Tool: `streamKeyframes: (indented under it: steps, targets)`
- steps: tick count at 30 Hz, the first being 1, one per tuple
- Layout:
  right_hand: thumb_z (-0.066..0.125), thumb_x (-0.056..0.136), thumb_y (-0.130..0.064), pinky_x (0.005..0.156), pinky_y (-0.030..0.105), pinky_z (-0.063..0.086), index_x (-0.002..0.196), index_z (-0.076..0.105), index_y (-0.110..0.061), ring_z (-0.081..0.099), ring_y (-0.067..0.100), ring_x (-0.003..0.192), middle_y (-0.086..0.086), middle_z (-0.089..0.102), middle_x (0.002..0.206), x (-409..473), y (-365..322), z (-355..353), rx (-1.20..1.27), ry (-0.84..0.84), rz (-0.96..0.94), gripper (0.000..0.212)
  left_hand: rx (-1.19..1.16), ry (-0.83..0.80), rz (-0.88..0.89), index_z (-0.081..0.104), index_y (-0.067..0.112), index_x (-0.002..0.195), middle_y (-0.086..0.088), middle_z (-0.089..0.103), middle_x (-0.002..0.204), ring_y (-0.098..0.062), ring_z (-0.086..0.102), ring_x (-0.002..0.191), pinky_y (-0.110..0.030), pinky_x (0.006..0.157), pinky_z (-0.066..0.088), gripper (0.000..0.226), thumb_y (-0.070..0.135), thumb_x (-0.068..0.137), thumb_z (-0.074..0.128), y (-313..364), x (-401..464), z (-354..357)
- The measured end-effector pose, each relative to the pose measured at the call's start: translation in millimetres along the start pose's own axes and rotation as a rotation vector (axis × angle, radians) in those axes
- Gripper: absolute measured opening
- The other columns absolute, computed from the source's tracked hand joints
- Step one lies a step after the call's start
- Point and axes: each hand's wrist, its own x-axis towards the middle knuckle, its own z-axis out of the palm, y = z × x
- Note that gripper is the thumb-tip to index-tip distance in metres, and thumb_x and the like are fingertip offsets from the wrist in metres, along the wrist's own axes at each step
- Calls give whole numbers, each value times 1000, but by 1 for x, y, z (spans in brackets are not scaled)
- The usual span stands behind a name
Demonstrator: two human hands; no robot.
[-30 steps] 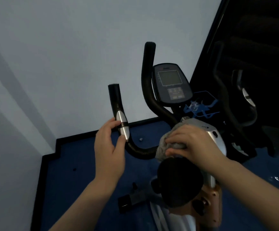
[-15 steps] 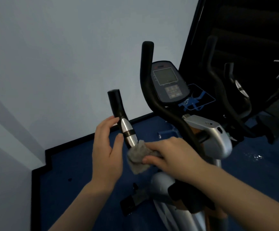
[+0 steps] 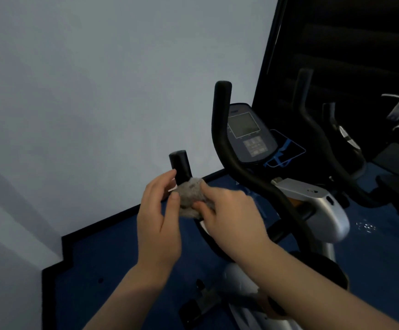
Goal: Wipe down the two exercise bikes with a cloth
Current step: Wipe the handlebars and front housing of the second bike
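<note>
Since half a second ago the grey cloth (image 3: 191,197) has climbed the short left handlebar grip (image 3: 180,168), from below the silver band to over it, so that the band is now hidden and only the black foam top of the grip shows above the wad; the right hand (image 3: 229,214) has travelled up with it, and the view has swung a little to the left, so the second bike sits farther toward the right edge; the right hand's fingers are closed tight round the cloth, index finger across its top and thumb under its lower edge, pressing it against the grip; the left hand (image 3: 156,220) stands just beside the cloth on the left, its fingers half curled and a narrow gap open between thumb and forefinger; the thumb tip touches the cloth's left edge, while whether the fingertips reach the grip behind it I cannot tell; the near exercise bike (image 3: 322,206) stands ahead on the blue floor (image 3: 112,258), its tall right handlebar (image 3: 222,120) rising upright beside the console (image 3: 248,136), whose grey screen and keypad face the camera; its silver housing lies to the right of the hands and well apart from the cloth; the second exercise bike (image 3: 346,139) is dim against the dark wall at the right, untouched by either hand; the pale wall (image 3: 98,91) fills the left half of the view
</note>
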Motion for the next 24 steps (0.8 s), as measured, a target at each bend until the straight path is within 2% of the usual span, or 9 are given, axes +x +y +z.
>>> streamKeyframes:
  steps: [5,8,11,13,15,17,19,21,24]
  targets:
    - [52,93,-31,58,24,40,100,64,-19,64,15,74,-1,69,82,10,-9,1,-62,46,-4,18,-9,-29,8,54,26,127,9,59,117,-4,57,109,-15,88,47,37,21,93,41,1,14,-7]
    - [57,91,-24,52,17,39,96,67,-18,57,7,61,-5,64,70,34,-11,15,154,170,85,12,-25,-17,11,55,21,127,9,59,119,-3,56,111,-16,92,45,37,21,92,42,0,16,-7]
    - [62,87,-8,75,20,54,115,66,-17,65,3,83,-3,70,94,41,-1,12,442,202,-28,30,-43,-27,13,54,23,127,11,59,121,-2,55,113,-14,93,44,37,21,92,42,4,18,-7]
    - [62,84,1,95,22,49,124,61,-13,61,7,107,0,66,119,57,1,-1,370,151,-224,42,-71,-20,-9,54,31,124,15,59,119,0,55,113,-12,92,43,35,23,92,42,6,20,-9]
    - [61,84,2,102,23,43,124,61,-14,55,10,118,-1,60,129,79,-3,-21,180,-11,-340,43,-97,-16,-48,52,41,117,19,60,116,3,56,110,-9,89,43,32,26,91,42,9,22,-10]
    - [59,85,-2,103,25,42,124,61,-16,54,8,118,-4,60,128,92,-6,-37,100,-207,-349,41,-103,-33,-83,52,44,117,21,61,116,5,56,111,-9,89,42,31,30,91,41,9,21,-13]
    - [64,86,-18,98,26,47,121,63,-22,58,3,110,-10,65,119,87,-4,-38,192,-255,-286,35,-116,-72,-104,53,37,126,20,60,122,6,54,115,-11,94,42,37,32,91,41,8,19,-15]
    - [71,79,-36,88,27,53,110,68,-26,64,-1,95,-13,71,101,74,-7,-24,312,-73,-201,32,-124,-109,-105,51,29,133,19,59,128,7,51,119,-11,97,41,42,31,93,40,9,19,-17]
    - [75,77,-32,79,26,56,103,72,-26,67,-1,84,-12,73,90,62,-16,1,418,225,-57,27,-129,-135,-107,48,28,136,22,56,130,11,49,120,-6,95,38,39,22,98,40,9,19,-18]
